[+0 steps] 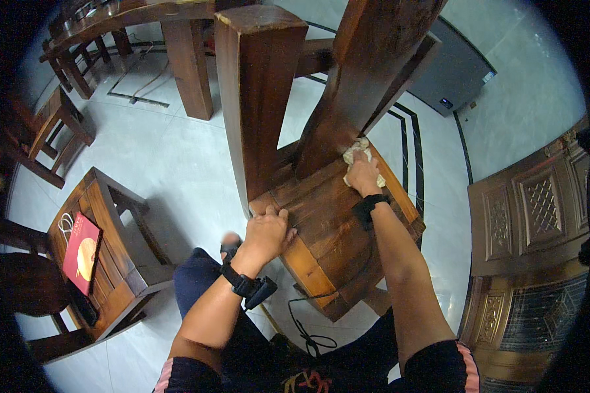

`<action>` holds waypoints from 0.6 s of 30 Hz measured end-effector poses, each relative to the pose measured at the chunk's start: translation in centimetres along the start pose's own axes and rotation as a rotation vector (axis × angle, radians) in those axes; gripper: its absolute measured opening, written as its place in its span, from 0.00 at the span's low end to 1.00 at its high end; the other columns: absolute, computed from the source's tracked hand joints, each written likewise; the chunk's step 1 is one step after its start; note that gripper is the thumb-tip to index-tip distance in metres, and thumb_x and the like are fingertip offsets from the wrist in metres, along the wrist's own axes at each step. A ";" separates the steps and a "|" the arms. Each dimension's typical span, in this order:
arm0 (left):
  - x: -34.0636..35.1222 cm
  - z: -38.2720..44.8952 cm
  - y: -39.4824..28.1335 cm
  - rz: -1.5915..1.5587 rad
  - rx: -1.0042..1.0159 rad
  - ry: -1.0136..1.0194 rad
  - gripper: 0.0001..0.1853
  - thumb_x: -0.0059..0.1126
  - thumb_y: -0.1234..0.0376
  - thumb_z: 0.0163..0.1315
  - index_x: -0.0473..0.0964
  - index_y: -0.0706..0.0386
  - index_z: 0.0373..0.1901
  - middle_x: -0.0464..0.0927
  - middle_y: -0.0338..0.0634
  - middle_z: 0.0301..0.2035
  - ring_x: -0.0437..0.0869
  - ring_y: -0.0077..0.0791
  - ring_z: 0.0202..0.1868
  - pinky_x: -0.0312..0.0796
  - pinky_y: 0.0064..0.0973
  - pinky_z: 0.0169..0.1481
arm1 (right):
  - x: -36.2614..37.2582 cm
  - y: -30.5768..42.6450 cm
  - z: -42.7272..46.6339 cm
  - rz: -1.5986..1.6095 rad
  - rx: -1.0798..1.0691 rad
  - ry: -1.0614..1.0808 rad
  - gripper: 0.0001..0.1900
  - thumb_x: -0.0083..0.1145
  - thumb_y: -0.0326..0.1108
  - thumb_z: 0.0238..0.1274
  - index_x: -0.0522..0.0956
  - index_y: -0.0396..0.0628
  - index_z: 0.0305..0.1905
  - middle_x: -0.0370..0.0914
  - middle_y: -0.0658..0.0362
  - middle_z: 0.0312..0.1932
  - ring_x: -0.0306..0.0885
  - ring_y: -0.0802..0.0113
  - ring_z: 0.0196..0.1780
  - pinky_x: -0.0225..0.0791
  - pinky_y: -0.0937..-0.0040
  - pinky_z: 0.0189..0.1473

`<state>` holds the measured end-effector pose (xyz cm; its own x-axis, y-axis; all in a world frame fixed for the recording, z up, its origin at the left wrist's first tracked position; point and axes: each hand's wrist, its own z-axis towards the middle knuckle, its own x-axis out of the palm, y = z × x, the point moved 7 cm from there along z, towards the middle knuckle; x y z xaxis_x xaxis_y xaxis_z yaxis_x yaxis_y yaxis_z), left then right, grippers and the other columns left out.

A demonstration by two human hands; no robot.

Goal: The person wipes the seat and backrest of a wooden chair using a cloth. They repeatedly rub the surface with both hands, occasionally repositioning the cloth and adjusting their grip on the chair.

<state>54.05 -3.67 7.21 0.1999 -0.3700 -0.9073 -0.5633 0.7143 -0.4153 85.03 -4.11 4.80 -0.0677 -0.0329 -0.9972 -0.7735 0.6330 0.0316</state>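
Observation:
A wooden chair seat with lighter edge strips lies before me, with a thick square wooden post and a broad wooden slat rising from its far side. My right hand presses a crumpled pale cloth onto the seat's far right part, near the slat's foot. Resting on the seat's left edge, beside the foot of the post, is my left hand, fingers slightly spread, holding nothing. Both wrists wear black straps.
A small wooden table with a red paper bag stands at left. Beyond are a stool and a long table. A black cable hangs near my legs. A carved door is at right, a grey panel behind.

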 end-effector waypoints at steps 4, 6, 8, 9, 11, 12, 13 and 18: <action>0.3 0.0 0.0 0.022 0.039 0.044 0.20 0.63 0.62 0.62 0.74 0.65 0.51 0.78 0.62 0.47 0.85 0.59 0.47 0.79 0.47 0.49 | 0.5 5.0 -5.0 -0.031 -0.058 0.021 0.34 0.54 0.35 0.63 0.63 0.36 0.74 0.60 0.47 0.75 0.61 0.39 0.67 0.61 0.42 0.65; -0.3 0.2 0.7 -0.061 0.044 0.071 0.14 0.59 0.68 0.60 0.79 0.67 0.44 0.81 0.64 0.43 0.86 0.60 0.45 0.79 0.48 0.49 | 0.8 7.5 -7.8 0.029 -0.082 -0.056 0.34 0.53 0.35 0.65 0.61 0.35 0.74 0.59 0.46 0.75 0.60 0.40 0.67 0.59 0.42 0.66; -1.9 0.7 2.4 -0.091 -0.025 0.050 0.12 0.57 0.66 0.62 0.81 0.67 0.36 0.82 0.64 0.37 0.86 0.61 0.41 0.79 0.49 0.48 | 1.2 9.8 -10.5 0.066 -0.130 -0.046 0.34 0.53 0.36 0.66 0.60 0.34 0.74 0.59 0.45 0.75 0.58 0.40 0.68 0.56 0.42 0.67; -2.7 1.1 3.2 -0.088 -0.071 0.047 0.13 0.56 0.65 0.63 0.83 0.67 0.32 0.83 0.64 0.35 0.86 0.61 0.39 0.79 0.50 0.47 | 1.5 11.4 -11.8 0.032 -0.145 -0.038 0.34 0.53 0.38 0.67 0.61 0.33 0.74 0.59 0.45 0.75 0.57 0.41 0.69 0.54 0.42 0.68; -5.9 1.0 5.3 -0.103 -0.183 -0.181 0.19 0.54 0.62 0.66 0.83 0.67 0.24 0.82 0.64 0.29 0.86 0.62 0.36 0.79 0.51 0.44 | 1.5 14.2 -14.4 0.076 -0.231 -0.028 0.35 0.53 0.39 0.68 0.60 0.32 0.74 0.58 0.45 0.76 0.56 0.41 0.71 0.53 0.42 0.69; -7.1 0.8 6.5 -0.148 -0.255 -0.250 0.22 0.54 0.57 0.68 0.82 0.68 0.25 0.82 0.64 0.29 0.85 0.63 0.35 0.79 0.52 0.43 | 1.7 15.5 -15.5 0.097 -0.272 0.016 0.34 0.53 0.39 0.69 0.60 0.32 0.74 0.57 0.45 0.77 0.54 0.41 0.72 0.52 0.42 0.69; -7.8 0.8 7.5 -0.163 -0.301 -0.267 0.24 0.60 0.54 0.66 0.82 0.69 0.27 0.83 0.64 0.31 0.86 0.62 0.37 0.78 0.50 0.43 | 1.7 16.7 -16.6 0.103 -0.324 0.020 0.34 0.54 0.39 0.70 0.60 0.33 0.74 0.57 0.45 0.77 0.53 0.40 0.73 0.51 0.42 0.69; -9.2 0.4 8.0 -0.382 -0.232 -0.542 0.35 0.71 0.56 0.61 0.68 0.70 0.60 0.79 0.64 0.51 0.82 0.59 0.54 0.74 0.42 0.58 | 0.7 18.4 -19.6 0.318 -0.621 -0.051 0.27 0.63 0.41 0.65 0.74 0.46 0.67 0.66 0.54 0.73 0.55 0.42 0.75 0.54 0.43 0.71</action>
<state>48.00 5.67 12.19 0.7552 -0.1786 -0.6308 -0.5187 0.4256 -0.7415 58.33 -7.65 5.98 -0.3326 0.1265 -0.9345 -0.9391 0.0465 0.3405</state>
